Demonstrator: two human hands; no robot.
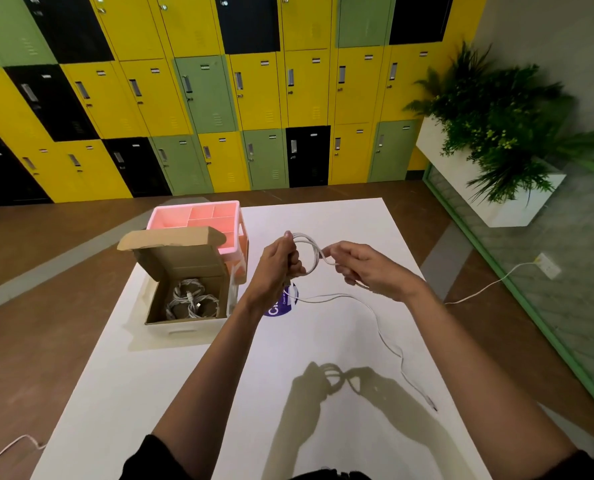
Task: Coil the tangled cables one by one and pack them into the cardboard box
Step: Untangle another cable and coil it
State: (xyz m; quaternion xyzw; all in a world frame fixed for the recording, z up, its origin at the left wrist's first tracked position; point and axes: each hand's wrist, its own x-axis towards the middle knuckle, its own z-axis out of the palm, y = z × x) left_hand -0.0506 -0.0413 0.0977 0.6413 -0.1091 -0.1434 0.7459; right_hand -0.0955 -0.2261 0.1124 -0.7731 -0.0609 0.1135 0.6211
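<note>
Above the white table (323,341) I hold a white cable (312,252) partly wound into loops. My left hand (277,268) grips the loops in its fist. My right hand (361,268) pinches the strand just right of the loops. The loose end of that cable trails down over the table to a plug (431,403) near the right edge. An open cardboard box (184,289) stands at the table's left, lid flap up, with several coiled white cables (191,301) lying inside.
A pink divided organiser tray (198,220) stands behind the box. A purple round sticker (281,304) lies under my left wrist. Another white cord (482,287) runs over the floor to a wall socket on the right. Lockers and a planter stand beyond.
</note>
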